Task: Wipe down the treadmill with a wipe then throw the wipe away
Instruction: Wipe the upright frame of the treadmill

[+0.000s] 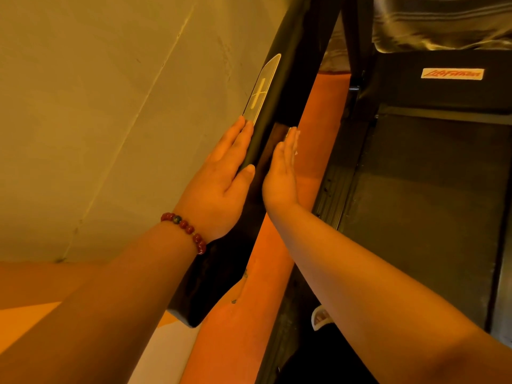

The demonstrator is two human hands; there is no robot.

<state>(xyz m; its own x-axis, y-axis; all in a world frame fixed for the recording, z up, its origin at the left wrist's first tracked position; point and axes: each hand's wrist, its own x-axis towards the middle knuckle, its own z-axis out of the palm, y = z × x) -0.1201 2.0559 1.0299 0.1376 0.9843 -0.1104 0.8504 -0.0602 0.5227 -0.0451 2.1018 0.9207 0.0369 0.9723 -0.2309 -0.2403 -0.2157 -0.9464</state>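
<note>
The wipe [296, 139] is peeking out white under your R hand [281, 173]; its straight fingers are pressing it flat on the right side of the treadmill's black handrail [288, 65]. Your L hand [221, 178] is lying flat on the rail's left side, fingers straight, holding nothing. The belt [429, 203] is sitting down & to the right

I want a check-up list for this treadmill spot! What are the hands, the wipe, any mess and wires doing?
Surface: black handrail, silver plus-sign plate by the fingertips.
Job's things: wipe, white bit peeking past the right hand; treadmill belt alongside.
Clutter: small white thing low down, cannot tell what.
Hands: left hand flat on the handrail's outer side; right hand flat, pressing the wipe on the inner side.
Cables: nothing seen.
Surroundings: beige wall, orange floor.
</note>
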